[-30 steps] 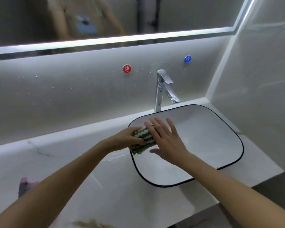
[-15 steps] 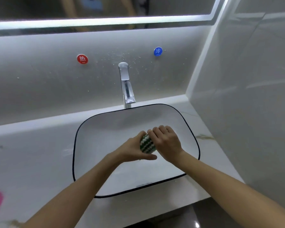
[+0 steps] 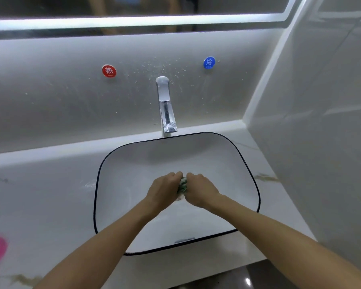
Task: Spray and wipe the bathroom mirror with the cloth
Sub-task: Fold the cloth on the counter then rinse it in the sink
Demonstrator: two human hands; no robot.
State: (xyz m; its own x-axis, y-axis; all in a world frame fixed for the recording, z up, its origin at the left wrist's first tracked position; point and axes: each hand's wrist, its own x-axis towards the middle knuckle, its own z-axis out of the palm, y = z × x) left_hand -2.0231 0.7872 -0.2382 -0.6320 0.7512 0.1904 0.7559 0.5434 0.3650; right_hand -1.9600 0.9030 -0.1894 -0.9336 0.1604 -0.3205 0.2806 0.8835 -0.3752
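Over the sink, both hands' grips had closed tighter: left hand and right hand were wringing the cloth. Wiping the mirror likely came next.

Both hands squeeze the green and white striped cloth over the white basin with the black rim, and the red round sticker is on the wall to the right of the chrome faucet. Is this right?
Not quite. In the head view the red round sticker sits left of the chrome faucet; the blue one is on the right. Both hands do squeeze the green and white striped cloth over the black-rimmed white basin.

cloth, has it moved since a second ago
Yes. The cloth was over the sink's left rim; now it is balled between the left hand and right hand, over the basin's middle.
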